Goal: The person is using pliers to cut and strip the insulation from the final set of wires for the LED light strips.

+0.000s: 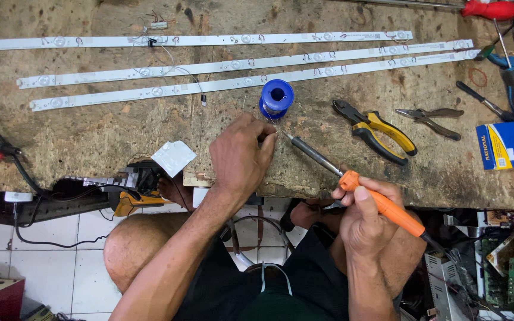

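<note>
My left hand (240, 156) rests on the workbench (108, 137) near its front edge; my right hand (369, 219) sits to its right, off the bench edge, holding the soldering iron (352, 178), whose tip reaches up-left to just beside my left fingers; the solder spool (276, 98) stands just behind that tip; three LED strips (221, 65) lie side by side across the back of the bench; the pliers (376, 131) lie right of the spool, with the small cutters (429, 119) further right; a screwdriver (492, 10) lies at the far right corner.
</note>
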